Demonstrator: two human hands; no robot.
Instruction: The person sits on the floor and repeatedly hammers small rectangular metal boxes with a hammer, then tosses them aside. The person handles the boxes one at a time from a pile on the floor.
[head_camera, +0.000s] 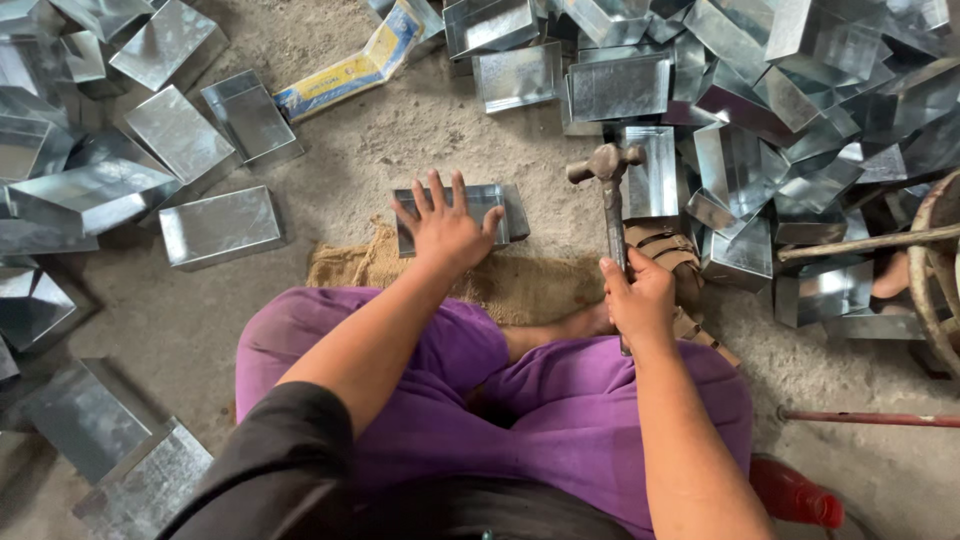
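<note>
My left hand (445, 228) lies flat, fingers spread, on a small galvanised sheet-metal box (495, 205) that rests on the concrete floor just beyond a piece of burlap sacking (360, 265). My right hand (640, 298) grips the handle of a rusty ball-peen hammer (607, 165), held upright with its head raised above the floor to the right of the box. I sit cross-legged in purple trousers (450, 390), and a sandalled foot (668, 250) sits beside the hammer handle.
Several shiny sheet-metal boxes are heaped at the top right (760, 90) and scattered on the left (220, 225). A yellow and blue packet (350, 68) lies at the top. A metal rod (865, 243), a red bar (865, 417) and a red bottle (795, 492) lie right.
</note>
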